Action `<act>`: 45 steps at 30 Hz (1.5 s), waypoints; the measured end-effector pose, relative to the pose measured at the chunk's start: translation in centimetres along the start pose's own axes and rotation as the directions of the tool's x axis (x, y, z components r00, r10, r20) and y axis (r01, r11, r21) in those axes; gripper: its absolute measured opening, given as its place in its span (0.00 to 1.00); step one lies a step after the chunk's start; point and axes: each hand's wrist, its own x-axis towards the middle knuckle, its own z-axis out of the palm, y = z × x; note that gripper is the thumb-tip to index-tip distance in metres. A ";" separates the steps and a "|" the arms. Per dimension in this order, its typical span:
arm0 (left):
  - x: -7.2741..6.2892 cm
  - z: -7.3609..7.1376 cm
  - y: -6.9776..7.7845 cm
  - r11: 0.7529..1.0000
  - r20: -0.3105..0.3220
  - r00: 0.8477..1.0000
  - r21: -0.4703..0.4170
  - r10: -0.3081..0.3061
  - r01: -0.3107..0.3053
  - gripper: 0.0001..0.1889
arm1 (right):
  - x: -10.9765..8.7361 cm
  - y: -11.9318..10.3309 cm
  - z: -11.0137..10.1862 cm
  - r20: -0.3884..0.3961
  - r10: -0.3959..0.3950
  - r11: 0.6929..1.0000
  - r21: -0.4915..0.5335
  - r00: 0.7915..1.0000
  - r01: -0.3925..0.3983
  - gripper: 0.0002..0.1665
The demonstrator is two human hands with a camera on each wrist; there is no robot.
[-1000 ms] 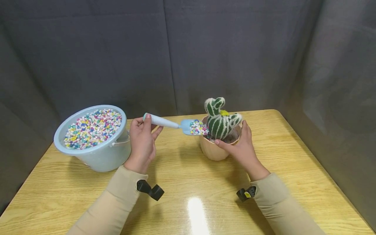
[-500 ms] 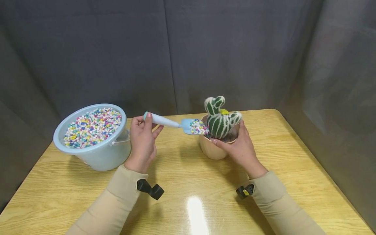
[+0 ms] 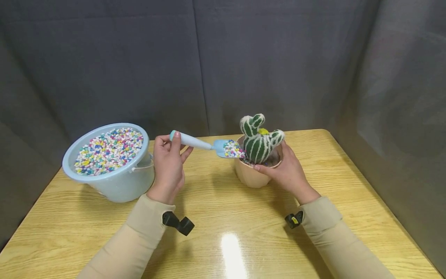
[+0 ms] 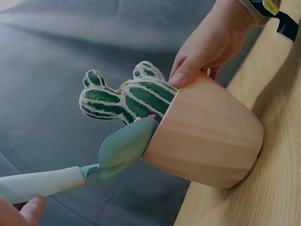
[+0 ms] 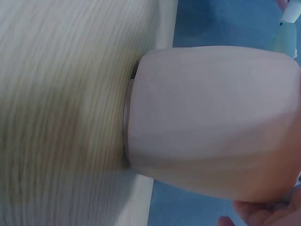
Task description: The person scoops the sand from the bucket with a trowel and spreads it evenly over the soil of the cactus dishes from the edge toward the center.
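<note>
My left hand (image 3: 168, 166) pinches the pale handle end of a small blue hand trowel (image 3: 191, 141), thumb on top. Multicoloured pebbles (image 3: 232, 149) lie heaped on its blade, whose tip reaches over the left rim of a peach plant pot (image 3: 252, 178). In the pot stands a green felt cactus (image 3: 258, 149) with white fuzzy stripes and a yellow flower, leaning a little left. My right hand (image 3: 290, 170) grips the pot's right rim, thumb at the front. In the left wrist view the trowel's underside (image 4: 122, 148) faces the camera, and its tip meets the rim beside the cactus.
A light blue bucket (image 3: 122, 190) full of multicoloured pebbles (image 3: 109, 151) stands on the left of the wooden table (image 3: 202, 217), its white handle hanging down. Dark grey curtains (image 3: 139, 69) enclose the back and sides.
The pot and cactus have shifted slightly left with my right hand, which has moved closer in on the rim. The trowel has moved slightly left too, still loaded with pebbles.
</note>
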 end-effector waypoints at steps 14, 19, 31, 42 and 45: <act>-0.2 0.6 0.2 0.996 0.041 0.998 0.078 0.041 -0.044 0.07 | 0.3 1.0 -1.6 0.103 0.027 0.999 -0.020 0.994 -0.025 0.69; -0.3 0.8 0.2 0.996 0.044 0.998 0.080 0.039 -0.042 0.07 | 0.5 1.4 -2.0 0.114 -0.018 1.000 -0.006 0.993 0.019 0.66; -0.3 0.9 0.4 0.994 0.058 0.997 0.094 0.057 -0.062 0.06 | 1.1 2.2 -2.6 0.183 -0.072 0.997 0.017 0.981 0.070 0.60; -0.2 0.5 0.8 0.994 0.064 0.997 0.107 0.029 -0.036 0.06 | 1.4 2.4 -2.1 0.247 -0.136 0.990 0.057 0.959 0.125 0.59; -0.3 0.4 0.9 0.995 0.085 0.996 0.101 -0.005 -0.003 0.06 | 1.3 2.6 -2.0 0.245 -0.147 0.989 0.047 0.958 0.140 0.59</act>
